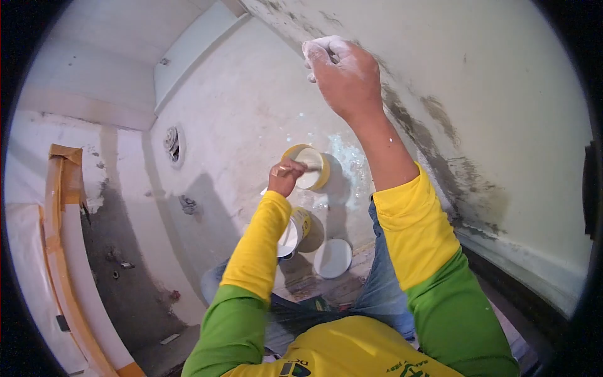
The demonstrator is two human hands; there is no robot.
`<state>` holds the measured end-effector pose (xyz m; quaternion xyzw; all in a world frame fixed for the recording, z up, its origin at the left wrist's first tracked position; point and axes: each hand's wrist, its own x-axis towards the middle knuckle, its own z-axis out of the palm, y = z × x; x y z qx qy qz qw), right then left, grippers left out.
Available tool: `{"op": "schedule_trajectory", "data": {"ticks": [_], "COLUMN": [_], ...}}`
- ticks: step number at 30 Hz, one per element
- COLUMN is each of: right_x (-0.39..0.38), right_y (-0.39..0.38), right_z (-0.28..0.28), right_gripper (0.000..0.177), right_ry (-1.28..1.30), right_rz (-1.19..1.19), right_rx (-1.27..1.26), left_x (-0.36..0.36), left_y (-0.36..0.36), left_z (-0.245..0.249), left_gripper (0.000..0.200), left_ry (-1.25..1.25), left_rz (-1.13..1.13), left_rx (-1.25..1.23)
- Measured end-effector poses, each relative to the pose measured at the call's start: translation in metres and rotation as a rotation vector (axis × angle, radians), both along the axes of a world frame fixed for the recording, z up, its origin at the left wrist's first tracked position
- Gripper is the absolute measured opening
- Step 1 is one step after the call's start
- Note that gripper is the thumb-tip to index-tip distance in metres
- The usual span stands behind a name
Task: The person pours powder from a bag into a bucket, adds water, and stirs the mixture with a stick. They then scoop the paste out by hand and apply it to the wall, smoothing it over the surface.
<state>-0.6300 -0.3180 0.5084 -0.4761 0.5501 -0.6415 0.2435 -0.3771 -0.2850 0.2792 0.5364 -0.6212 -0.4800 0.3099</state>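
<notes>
My left hand [286, 176] is closed over the rim area of a yellow bucket [325, 174] that holds a white material [308, 178]. A small light-coloured thing shows at its fingers, too unclear to name. Higher up, near the right-hand wall, my right hand [344, 75] is closed, its fingers curled and coated in white. Whatever it may hold is hidden. Below the yellow bucket stands a second bucket [303, 221] with yellow marking and a white inside. A round white lid [333, 258] lies beside it.
The right wall [496, 94] has dark stained patches. White splashes [348, 163] mark the surface beside the yellow bucket. At the left are a taped edge [59, 232], a wall opening with pipework [173, 144] and a bare grey wall strip [119, 251]. My legs [383, 283] are below.
</notes>
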Motion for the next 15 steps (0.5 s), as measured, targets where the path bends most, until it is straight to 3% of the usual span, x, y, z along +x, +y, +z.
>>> {"op": "schedule_trajectory", "data": {"ticks": [2,3,5,9,11,12,13,15], "right_x": [-0.001,-0.002,-0.001,-0.002,0.000,-0.003,-0.006,-0.006], "right_y": [0.002,0.003,0.003,0.003,0.002,0.002,0.004,0.005], "right_z": [0.001,0.000,0.001,0.005,0.004,0.003,0.004,0.006], "right_gripper": [0.031,0.031,0.031,0.032,0.031,0.031,0.031,0.031], "right_ry": [-0.004,-0.001,0.059,0.055,-0.022,-0.021,0.005,0.032], "right_rz": [0.020,0.017,0.001,0.004,-0.005,-0.010,-0.016,-0.006], "right_rx": [0.049,0.052,-0.006,-0.006,-0.003,0.002,-0.004,-0.025], "left_x": [0.015,0.021,0.030,-0.009,-0.025,-0.010,0.007,0.040], "left_y": [-0.007,-0.021,-0.042,-0.041,-0.010,-0.006,-0.015,-0.039], "left_z": [0.008,0.016,0.013,0.002,0.009,0.002,0.006,0.021], "left_gripper": [0.008,0.006,0.004,0.007,0.006,0.004,0.004,0.005], "left_ry": [0.033,-0.234,-0.342,-0.332,-0.220,-0.220,-0.220,-0.221], "left_rz": [-0.208,-0.213,-0.099,0.125,-0.017,-0.229,-0.236,-0.039], "left_rx": [0.150,0.120,0.038,-0.177,-0.008,-0.075,-0.068,0.210]}}
